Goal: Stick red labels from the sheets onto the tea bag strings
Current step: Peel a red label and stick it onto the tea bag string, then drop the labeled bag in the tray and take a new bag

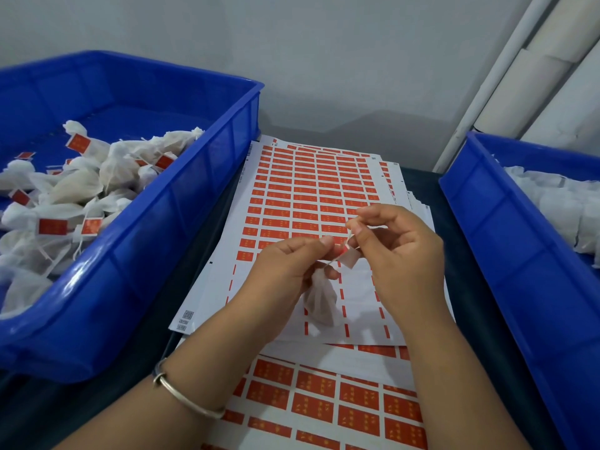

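A white tea bag [319, 300] hangs below my left hand [285, 271], which pinches its string near the top. My right hand [396, 251] pinches a red label [349, 257], seen from its pale back, right at the string between both hands. Under my hands lies a label sheet [311, 196] with rows of red labels; its near part is peeled bare. Another sheet [341, 404] lies closer to me.
A blue crate [181, 203] on the left holds several tea bags with red labels on them. A second blue crate [506, 235] on the right holds white tea bags without labels. White pipes stand at the back right against the wall.
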The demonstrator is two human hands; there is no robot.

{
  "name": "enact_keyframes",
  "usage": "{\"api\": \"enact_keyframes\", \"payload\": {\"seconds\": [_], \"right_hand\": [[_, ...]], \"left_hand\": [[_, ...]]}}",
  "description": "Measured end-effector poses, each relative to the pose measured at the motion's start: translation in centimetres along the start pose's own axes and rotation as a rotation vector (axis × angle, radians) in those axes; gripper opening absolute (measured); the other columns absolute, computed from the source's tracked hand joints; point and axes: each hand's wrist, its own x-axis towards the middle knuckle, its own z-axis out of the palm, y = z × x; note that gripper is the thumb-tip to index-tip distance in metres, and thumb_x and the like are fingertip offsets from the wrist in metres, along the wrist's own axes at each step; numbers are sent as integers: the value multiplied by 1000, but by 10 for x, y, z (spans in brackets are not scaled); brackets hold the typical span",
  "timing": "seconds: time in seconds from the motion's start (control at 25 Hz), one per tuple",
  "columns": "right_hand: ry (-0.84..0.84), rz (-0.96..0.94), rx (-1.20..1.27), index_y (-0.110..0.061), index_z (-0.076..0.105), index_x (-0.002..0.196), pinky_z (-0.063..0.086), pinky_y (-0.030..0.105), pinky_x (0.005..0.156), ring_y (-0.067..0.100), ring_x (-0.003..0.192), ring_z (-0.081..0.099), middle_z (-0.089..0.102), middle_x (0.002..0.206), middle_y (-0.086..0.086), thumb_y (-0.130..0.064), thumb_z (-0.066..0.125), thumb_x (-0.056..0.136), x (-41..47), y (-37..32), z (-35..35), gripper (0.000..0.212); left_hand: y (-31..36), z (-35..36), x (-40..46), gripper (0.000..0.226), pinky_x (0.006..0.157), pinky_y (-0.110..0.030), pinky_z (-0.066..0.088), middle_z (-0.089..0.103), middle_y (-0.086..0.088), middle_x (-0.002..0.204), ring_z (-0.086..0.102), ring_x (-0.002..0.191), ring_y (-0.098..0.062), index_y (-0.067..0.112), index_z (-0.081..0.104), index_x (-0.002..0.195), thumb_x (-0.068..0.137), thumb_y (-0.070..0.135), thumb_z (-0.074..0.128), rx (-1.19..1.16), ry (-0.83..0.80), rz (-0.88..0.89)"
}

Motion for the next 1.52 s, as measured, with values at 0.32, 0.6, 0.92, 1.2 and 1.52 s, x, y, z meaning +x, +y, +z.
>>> {"api": "enact_keyframes", "payload": {"seconds": [0.32,0.6,0.92,1.2,1.52], "right_hand": [[-39,-30,17,-45,57,81,46,1,60,-11,88,60,59,85,-33,-26,67,82,0,0,0,22],[-61,-6,50,-45,58,85,48,4,62,-12,87,61,62,82,-38,-34,65,79,0,1,0,15],[-291,160,43,-43,48,114,54,14,74,0,87,67,70,90,-15,-23,78,73,3,6,0,55],[-251,231,234,-45,53,106,57,24,79,7,90,69,72,91,-10,-30,71,69,-1,6,2,43],[-126,243,287,-50,51,109,51,10,63,-2,84,68,69,88,-27,-46,69,64,-14,7,14,48]], "left_hand": [[-6,-3,4,21,76,-28,47,71,1,75,62,60,-7,22,74,72,59,38,68,87,-18,59],[-8,-2,6,10,51,-9,45,68,12,69,60,58,-2,27,70,73,69,35,65,146,40,123],[-10,-6,9,12,59,-10,44,67,20,73,63,75,-7,33,67,77,84,34,58,165,146,170],[-3,-16,11,8,55,-4,46,67,22,82,62,81,8,28,64,83,86,32,57,212,38,241],[42,-27,1,15,69,-10,44,59,17,79,58,78,-3,36,54,77,88,29,61,983,-25,412]]}}
